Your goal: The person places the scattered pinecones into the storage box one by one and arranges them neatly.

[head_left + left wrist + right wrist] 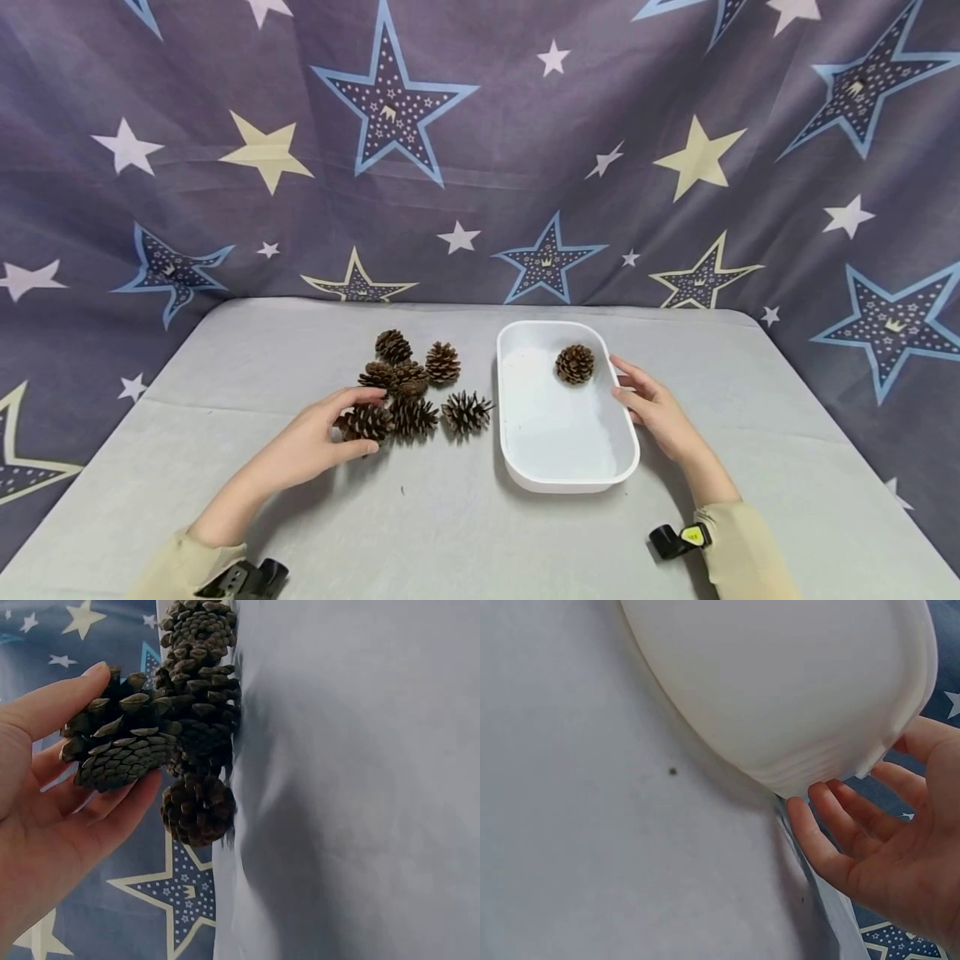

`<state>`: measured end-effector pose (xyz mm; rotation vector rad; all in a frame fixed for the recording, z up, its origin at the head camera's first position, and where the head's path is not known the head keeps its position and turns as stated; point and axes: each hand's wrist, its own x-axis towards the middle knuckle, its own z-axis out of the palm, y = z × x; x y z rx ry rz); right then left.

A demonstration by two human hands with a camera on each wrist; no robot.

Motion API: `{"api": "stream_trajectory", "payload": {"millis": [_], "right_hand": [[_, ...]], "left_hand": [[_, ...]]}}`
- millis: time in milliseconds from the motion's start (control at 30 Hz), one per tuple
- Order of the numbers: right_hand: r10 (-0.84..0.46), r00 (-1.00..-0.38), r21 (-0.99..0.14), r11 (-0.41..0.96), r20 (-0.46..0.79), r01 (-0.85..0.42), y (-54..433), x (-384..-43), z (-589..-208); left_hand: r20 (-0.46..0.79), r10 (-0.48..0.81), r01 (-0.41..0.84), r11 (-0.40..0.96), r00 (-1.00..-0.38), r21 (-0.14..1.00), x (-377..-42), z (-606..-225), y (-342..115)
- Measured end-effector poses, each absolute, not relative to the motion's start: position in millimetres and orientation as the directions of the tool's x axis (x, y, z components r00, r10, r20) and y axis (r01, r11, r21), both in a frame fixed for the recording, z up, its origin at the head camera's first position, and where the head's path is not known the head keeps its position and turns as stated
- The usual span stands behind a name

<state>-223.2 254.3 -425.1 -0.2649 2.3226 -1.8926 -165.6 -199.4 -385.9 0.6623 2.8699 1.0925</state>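
My left hand (322,439) holds a brown pine cone (367,422) between thumb and fingers. In the left wrist view, the thumb lies along one side of this pine cone (124,742), the fingers on the other. Right beside it are several more, among them a pine cone (412,417) and another pine cone (467,413) close to the container. My right hand (660,414) grips the right side of a white rectangular container (498,392), thumb at the rim. In the right wrist view, fingertips (799,810) meet the container's outer wall. One pine cone (575,364) lies inside, toward the far end.
A light grey cloth (420,533) covers the table. Behind it hangs a dark star-patterned curtain (480,208). A pine cone (392,346) and another pine cone (442,362) form the far side of the pile. Small dark specks dot the cloth.
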Motion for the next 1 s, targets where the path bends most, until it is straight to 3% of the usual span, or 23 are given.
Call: {"api": "stream_trajectory", "payload": {"millis": [1000], "right_hand": [[-0.221,-0.975,-0.981,0.186,0.003,-0.045,255,-223,-426]], "left_hand": [[0.261,0.385,0.456,0.604,-0.885,0.653,-201,-364,-157]]}}
